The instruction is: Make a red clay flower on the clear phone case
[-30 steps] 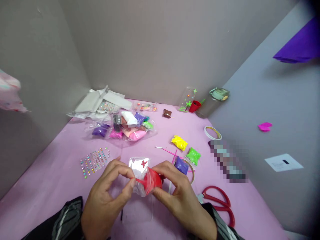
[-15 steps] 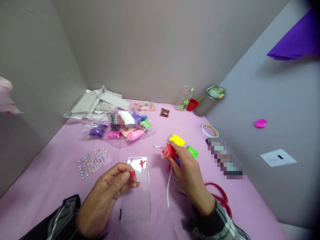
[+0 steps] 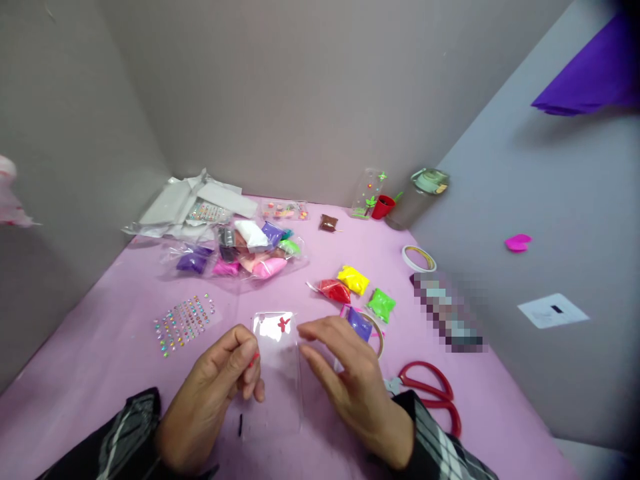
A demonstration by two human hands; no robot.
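Observation:
My left hand (image 3: 215,393) is closed in a pinch on a small piece of red clay (image 3: 254,360), over the left edge of a clear phone case (image 3: 277,393). A small red clay shape (image 3: 284,325) lies near the top of the case. My right hand (image 3: 347,387) hovers at the case's right side, thumb and fingers apart, holding nothing. Beyond it lie a red clay packet (image 3: 334,291), a yellow packet (image 3: 353,280), a green packet (image 3: 381,305) and a blue-purple packet (image 3: 359,324) on a tape roll.
Red-handled scissors (image 3: 427,382) lie right of my right hand. A rhinestone sheet (image 3: 185,323) is at left. Behind are bagged clay packets (image 3: 255,250) and white packages (image 3: 175,207). A bottle (image 3: 417,200), red cup (image 3: 383,207) and white tape roll (image 3: 419,259) stand or lie back right.
My right hand has let go of the red packet, which now lies beside the yellow one, and has moved down and left toward the case. My left hand has shifted slightly left and down.

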